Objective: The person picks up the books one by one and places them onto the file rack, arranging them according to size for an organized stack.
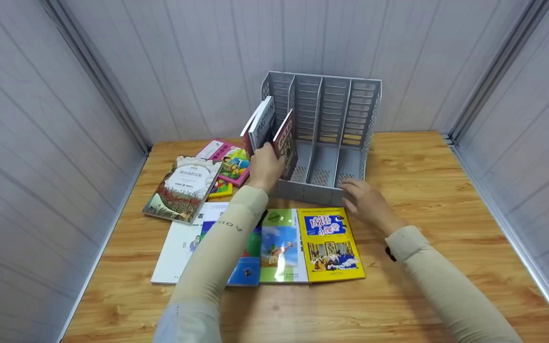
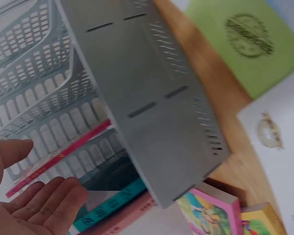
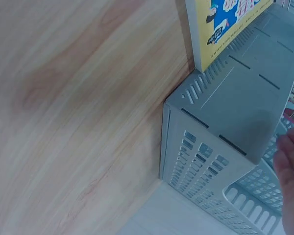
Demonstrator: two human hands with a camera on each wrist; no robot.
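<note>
A grey file rack (image 1: pixel 322 190) with several upright compartments stands at the back. White-and-blue books (image 1: pixel 261 121) and a dark red-edged book (image 1: pixel 285 143) stand in its left part. My left hand (image 1: pixel 266 166) is at the front of these books. In the left wrist view, thumb and fingers lie apart on either side of a thin red-spined book (image 2: pixel 59 159), and teal and pink spines (image 2: pixel 110 208) show below the fingers. My right hand (image 1: pixel 367 202) rests its fingertips at the rack's front right rim; in the right wrist view its fingers (image 3: pixel 289 156) reach over that rim.
Before the rack lie a yellow book (image 1: pixel 334 271), a green-and-blue book (image 1: pixel 279 247), a blue-edged book (image 1: pixel 245 274) and a white book (image 1: pixel 172 257), partly under my left forearm. A landscape-covered book (image 1: pixel 181 190) and a pink book (image 1: pixel 234 164) lie left. Grey walls (image 1: pixel 184 62) enclose the table.
</note>
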